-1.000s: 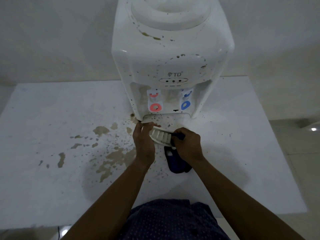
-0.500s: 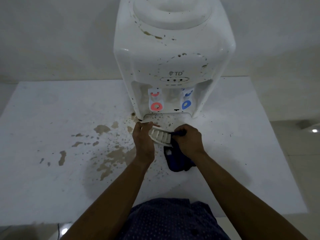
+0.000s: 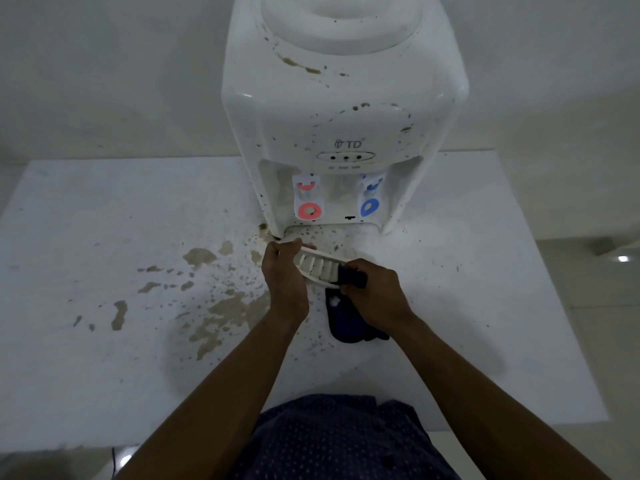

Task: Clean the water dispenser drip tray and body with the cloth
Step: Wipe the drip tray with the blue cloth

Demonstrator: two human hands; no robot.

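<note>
Head view, the only view. Left hand [image 3: 284,282] grips the left end of the drip tray [image 3: 317,266], fingers curled over its far rim. Right hand [image 3: 377,296] is curled round a fold of the dark blue cloth [image 3: 348,320] and presses it onto the tray's right end; the rest of the cloth hangs below that hand down to the table [image 3: 104,220]. The tray is out of its slot, held tilted between the two hands, just in front of the water dispenser [image 3: 343,126], which stands directly beyond both hands. Judged progress: early. Tray wiping is under way, its slats look pale and fairly clean, though the underside is hidden. The body looks unwiped: brown specks scattered over its front and top, more in the empty tray recess beyond the fingers. Brown stains [image 3: 221,313] spread over the table out from the left hand; little spatter on the right hand's side. Left to do, as I read it: finish the tray, refit it, wipe the body. Count: one dispenser, one tray, one cloth, two taps, namely a red tap [image 3: 309,209] beyond the left hand and a blue tap [image 3: 370,206] beyond the right, and three small indicator dots [image 3: 345,156] under the logo.
</note>
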